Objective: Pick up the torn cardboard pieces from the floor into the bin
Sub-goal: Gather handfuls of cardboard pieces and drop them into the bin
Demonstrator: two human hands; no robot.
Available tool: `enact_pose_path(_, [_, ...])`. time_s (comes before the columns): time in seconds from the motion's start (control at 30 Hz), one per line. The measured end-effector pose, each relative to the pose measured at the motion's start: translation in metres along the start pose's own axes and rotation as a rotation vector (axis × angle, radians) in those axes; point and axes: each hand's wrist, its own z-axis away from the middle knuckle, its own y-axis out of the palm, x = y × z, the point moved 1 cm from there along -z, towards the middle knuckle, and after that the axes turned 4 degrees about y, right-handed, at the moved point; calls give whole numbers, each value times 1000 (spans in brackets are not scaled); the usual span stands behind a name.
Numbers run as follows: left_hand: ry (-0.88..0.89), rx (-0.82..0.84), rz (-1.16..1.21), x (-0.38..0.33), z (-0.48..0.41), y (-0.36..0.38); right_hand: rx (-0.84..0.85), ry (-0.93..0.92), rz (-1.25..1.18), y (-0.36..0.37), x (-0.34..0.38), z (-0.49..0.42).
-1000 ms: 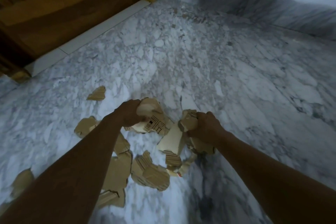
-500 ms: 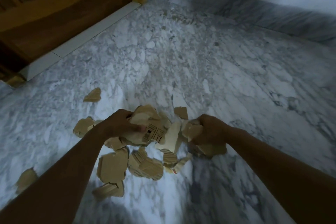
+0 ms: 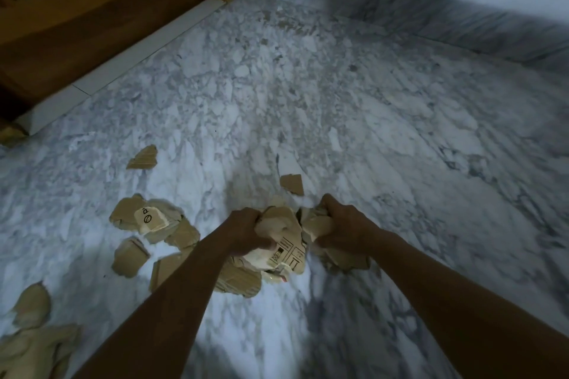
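Torn brown cardboard pieces lie scattered on the marble floor. My left hand (image 3: 246, 232) is closed on a bunch of cardboard pieces (image 3: 284, 243), one with black printed symbols. Close beside it, my right hand (image 3: 345, 226) grips another wad of torn cardboard (image 3: 318, 224). Both bunches are held just above the floor. Loose pieces stay on the floor: a labelled pile (image 3: 147, 218) to the left, one small piece (image 3: 143, 157) farther out, another (image 3: 292, 183) just beyond my hands, more (image 3: 34, 335) at the bottom left. No bin is in view.
A wooden door (image 3: 92, 9) with a pale threshold strip (image 3: 123, 71) runs along the upper left. A marble skirting (image 3: 431, 24) and white wall close off the far side. Bare marble floor (image 3: 400, 148) spreads to the right.
Both hands have drawn closer together and lifted their cardboard bunches off the floor. A small piece beyond my hands and the labelled pile at the left are now uncovered.
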Motion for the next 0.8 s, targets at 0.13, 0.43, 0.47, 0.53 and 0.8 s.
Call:
enact_pose_path(0.13, [-3, 11, 96, 8, 14, -18, -71, 95, -83, -35, -3, 1])
enact_pose_path(0.43, [16, 60, 544, 14, 56, -52, -128, 280, -219, -53, 42, -52])
enact_pose_path(0.47, [18, 61, 549, 18, 57, -53, -132, 258, -179, -45, 50, -60])
enact_pose_path(0.53, [17, 46, 542, 30, 55, -55, -151, 224, -81, -25, 60, -74])
enact_pose_path(0.8, [-5, -100, 504, 47, 45, -62, -239, 151, -61, 19, 59, -79])
